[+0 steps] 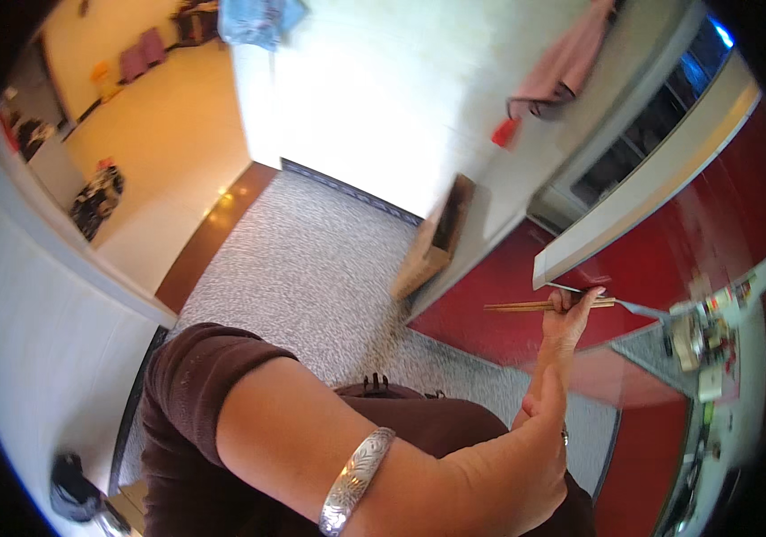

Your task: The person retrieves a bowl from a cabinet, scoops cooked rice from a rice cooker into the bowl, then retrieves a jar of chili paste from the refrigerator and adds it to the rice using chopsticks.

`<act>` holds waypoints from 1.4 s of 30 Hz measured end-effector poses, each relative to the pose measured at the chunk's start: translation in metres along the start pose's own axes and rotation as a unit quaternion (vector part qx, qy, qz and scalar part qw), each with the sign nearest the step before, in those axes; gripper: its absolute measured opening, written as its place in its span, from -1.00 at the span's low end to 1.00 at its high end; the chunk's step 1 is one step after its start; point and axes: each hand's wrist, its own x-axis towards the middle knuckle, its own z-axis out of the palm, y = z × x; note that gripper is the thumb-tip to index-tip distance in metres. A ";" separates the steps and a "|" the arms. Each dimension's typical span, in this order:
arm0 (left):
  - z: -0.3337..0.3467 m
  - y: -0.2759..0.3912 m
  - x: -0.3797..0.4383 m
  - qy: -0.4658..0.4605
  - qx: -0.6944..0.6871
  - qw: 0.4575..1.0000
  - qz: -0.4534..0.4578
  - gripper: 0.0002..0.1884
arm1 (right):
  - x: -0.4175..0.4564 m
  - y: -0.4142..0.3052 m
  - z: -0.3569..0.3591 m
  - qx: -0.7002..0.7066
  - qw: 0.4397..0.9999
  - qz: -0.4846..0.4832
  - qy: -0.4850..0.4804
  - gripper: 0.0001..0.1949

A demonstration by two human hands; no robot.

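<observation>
My right hand [569,319] is raised over red cabinet fronts and holds a pair of wooden chopsticks [517,307] lying roughly level. A pale flat strip [641,310] runs on from the hand towards the counter; whether it is held cannot be told. Nearer to me, my left hand [503,470] crosses the right forearm, its palm and most fingers hidden, so its grip is unclear. Above the left wrist sits a wide engraved silver bangle [357,480]. A small silver piece [564,437] shows at the far edge of that hand.
Red cabinets [470,309] stand at the right, with a counter [651,356] bearing several small items. A cardboard box [416,268] leans by the wall on the grey speckled floor [302,248]. A pink garment [564,60] hangs above. A doorway at the left opens onto a tiled room [168,134].
</observation>
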 end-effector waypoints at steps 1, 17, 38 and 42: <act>0.003 0.001 -0.006 0.031 0.010 0.999 0.009 -0.72 | -0.012 -0.007 -0.018 -0.016 1.000 0.003 -0.024 -0.57; 0.155 -0.165 0.091 0.319 -0.431 0.836 -0.118 -0.76 | -0.219 -0.133 -0.200 -0.033 0.927 -0.341 0.151 -0.69; 0.254 -0.188 0.320 0.338 -0.442 0.803 -0.212 -0.79 | -0.154 -0.285 -0.339 0.181 0.792 -0.489 0.318 -0.83; 0.273 -0.194 0.339 0.385 -0.469 0.767 -0.209 -0.87 | -0.145 -0.288 -0.373 0.122 0.792 -0.497 0.334 -0.83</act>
